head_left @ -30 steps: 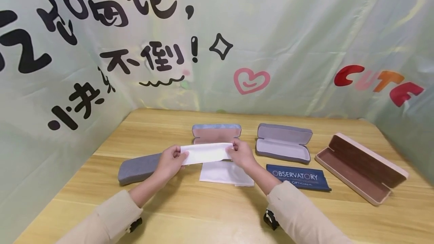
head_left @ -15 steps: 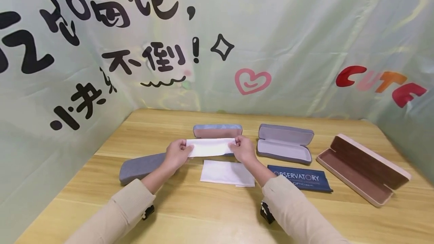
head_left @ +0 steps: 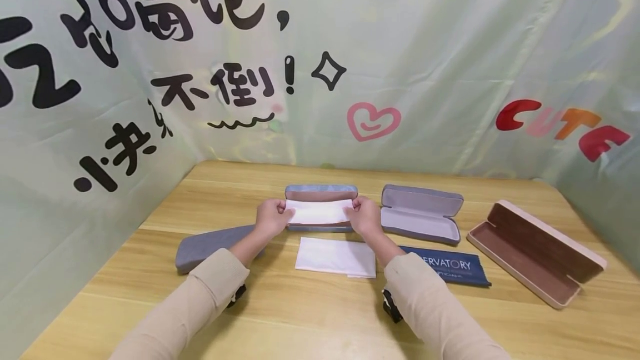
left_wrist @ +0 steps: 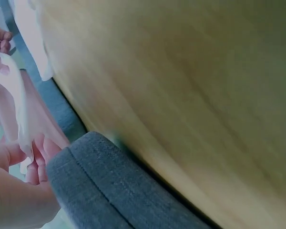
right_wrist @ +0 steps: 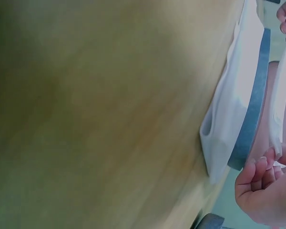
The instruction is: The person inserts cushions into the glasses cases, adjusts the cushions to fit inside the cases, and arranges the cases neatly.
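So, at your left lies a closed grey case (head_left: 210,248), cloth-textured and long. Your left hand (head_left: 273,218) pinches one end of a thin white strip (head_left: 320,212), your right hand (head_left: 366,218) the other, over the open blue case (head_left: 321,188), pink inside; touching or not is unclear. Wood (head_left: 315,315) shows between that case and a folded white cloth (head_left: 335,257) nearer you. Rightward, narrow gaps part an open lilac-lined case (head_left: 419,221), a flat navy cloth (head_left: 457,266) and an open brown-lined case (head_left: 522,263), angled.
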Tool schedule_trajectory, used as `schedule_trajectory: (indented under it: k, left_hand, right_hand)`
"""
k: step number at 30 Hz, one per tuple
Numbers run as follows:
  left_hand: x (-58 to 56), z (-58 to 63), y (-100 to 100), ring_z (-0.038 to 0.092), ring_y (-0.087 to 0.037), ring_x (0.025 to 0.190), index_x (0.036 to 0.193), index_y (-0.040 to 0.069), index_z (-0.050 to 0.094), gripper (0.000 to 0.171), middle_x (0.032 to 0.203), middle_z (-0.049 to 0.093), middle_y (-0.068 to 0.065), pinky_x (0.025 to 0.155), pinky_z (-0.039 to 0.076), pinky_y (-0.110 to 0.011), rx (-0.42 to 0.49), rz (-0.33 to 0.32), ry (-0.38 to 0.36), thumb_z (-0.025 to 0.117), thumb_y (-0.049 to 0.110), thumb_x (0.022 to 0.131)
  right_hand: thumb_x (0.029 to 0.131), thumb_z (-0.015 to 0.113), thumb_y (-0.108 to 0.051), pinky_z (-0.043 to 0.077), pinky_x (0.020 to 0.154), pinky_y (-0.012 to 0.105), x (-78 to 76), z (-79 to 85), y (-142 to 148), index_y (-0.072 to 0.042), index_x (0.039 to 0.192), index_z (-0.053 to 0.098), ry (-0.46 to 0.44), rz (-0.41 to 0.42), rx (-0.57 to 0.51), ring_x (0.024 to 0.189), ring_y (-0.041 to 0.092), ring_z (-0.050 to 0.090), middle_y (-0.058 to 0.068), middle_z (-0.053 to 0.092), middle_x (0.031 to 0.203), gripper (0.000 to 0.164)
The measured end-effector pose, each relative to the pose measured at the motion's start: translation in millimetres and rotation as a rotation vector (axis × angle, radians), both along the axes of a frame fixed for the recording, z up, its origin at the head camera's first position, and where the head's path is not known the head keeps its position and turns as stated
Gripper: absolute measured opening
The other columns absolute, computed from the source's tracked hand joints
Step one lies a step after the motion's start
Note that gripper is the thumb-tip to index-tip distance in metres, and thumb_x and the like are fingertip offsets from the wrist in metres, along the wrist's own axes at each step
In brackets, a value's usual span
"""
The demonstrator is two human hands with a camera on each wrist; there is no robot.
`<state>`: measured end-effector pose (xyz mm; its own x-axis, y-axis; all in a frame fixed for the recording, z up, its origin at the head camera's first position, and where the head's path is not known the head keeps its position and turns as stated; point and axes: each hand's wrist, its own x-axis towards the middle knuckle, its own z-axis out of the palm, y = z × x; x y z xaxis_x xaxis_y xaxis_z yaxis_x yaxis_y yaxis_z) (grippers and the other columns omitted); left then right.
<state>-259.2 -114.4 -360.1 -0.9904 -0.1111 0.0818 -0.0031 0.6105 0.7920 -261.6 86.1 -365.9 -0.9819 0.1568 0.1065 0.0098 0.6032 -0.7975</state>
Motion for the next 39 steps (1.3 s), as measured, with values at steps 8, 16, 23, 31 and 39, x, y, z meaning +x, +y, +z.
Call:
schedule_trajectory:
  k: [8,16,23,31,39]
  left_hand:
    - [-9.7,-0.8,7.6,0.05,-0.013,0.062,0.083,0.001,0.064,0.012,0.067,0.053,-0.003,0.056,0.04,-0.022,-0.138,0.02,-0.024,0.062,0.013,0.086]
    - [-14.0,-2.4,10.8,0.037,-0.012,0.055,0.059,0.013,0.041,0.034,0.057,0.037,0.002,0.048,0.026,-0.023,-0.235,0.057,-0.057,0.062,0.015,0.085]
    - [-16.5,-5.7,13.1,0.043,-0.014,0.06,0.071,0.01,0.056,0.017,0.065,0.047,-0.001,0.05,0.03,-0.024,-0.31,0.068,-0.091,0.064,0.017,0.085]
    - [-20.9,-4.9,14.0,0.035,-0.013,0.055,0.057,0.014,0.037,0.039,0.056,0.034,0.001,0.049,0.027,-0.025,-0.373,0.066,-0.158,0.064,0.018,0.085]
    - [-20.5,-5.9,14.5,0.026,-0.01,0.048,0.052,0.015,0.031,0.045,0.049,0.026,0.003,0.044,0.022,-0.022,-0.384,0.041,-0.151,0.062,0.013,0.084]
  right_hand:
    - [0.084,0.059,-0.008,0.043,0.071,0.033,-3.8,0.2,1.4,0.001,0.086,0.059,-0.022,0.016,0.074,0.075,0.021,0.05,0.008,0.055,0.078,0.009]
    - [0.083,0.052,-0.003,0.034,0.059,0.024,-8.2,-0.9,3.0,-0.004,0.075,0.053,-0.038,0.036,0.087,0.065,0.017,0.043,0.002,0.045,0.066,0.007]
    - [0.083,0.054,-0.002,0.031,0.055,0.023,-9.0,-3.4,5.7,-0.008,0.068,0.047,-0.031,0.051,0.093,0.058,0.014,0.037,-0.001,0.039,0.059,0.018]
    - [0.083,0.057,-0.004,0.027,0.052,0.023,-8.3,-2.2,6.2,-0.014,0.06,0.037,-0.049,0.065,0.134,0.054,0.012,0.032,-0.003,0.031,0.053,0.032]
    - [0.084,0.059,-0.005,0.03,0.053,0.024,-7.8,-0.7,7.1,-0.012,0.06,0.041,-0.065,0.054,0.152,0.054,0.013,0.036,-0.002,0.037,0.055,0.031]
